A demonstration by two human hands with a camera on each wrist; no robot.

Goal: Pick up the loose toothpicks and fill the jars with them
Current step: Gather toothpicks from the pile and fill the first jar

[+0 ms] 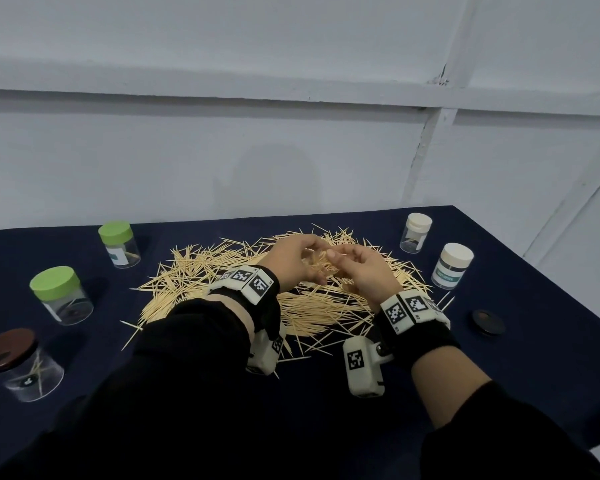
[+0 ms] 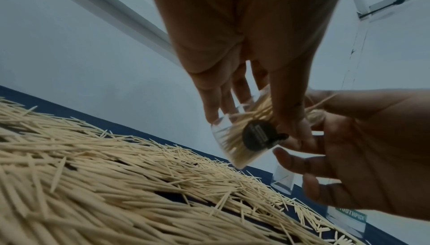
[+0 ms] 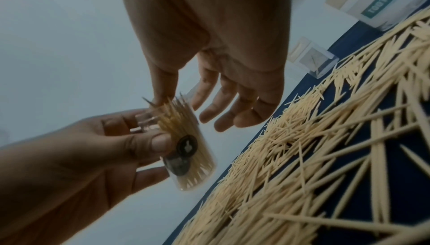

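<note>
Left hand (image 3: 76, 157) fingers grasp the toothpick-filled jar (image 3: 186, 149); right hand (image 3: 209, 50) fingers spread loosely.

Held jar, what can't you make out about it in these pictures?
- Head view: the jar is hidden behind the left hand and right hand.
- Wrist views: its black sticker is too blurred to read.
- Right wrist view: motion blur hides whether the right hand pinches toothpicks.

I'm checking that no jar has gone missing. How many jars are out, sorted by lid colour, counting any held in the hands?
Green lid: 2
Brown lid: 1
Cream lid: 2
No lid, gripped in the left hand: 1
Total: 6 jars
</note>
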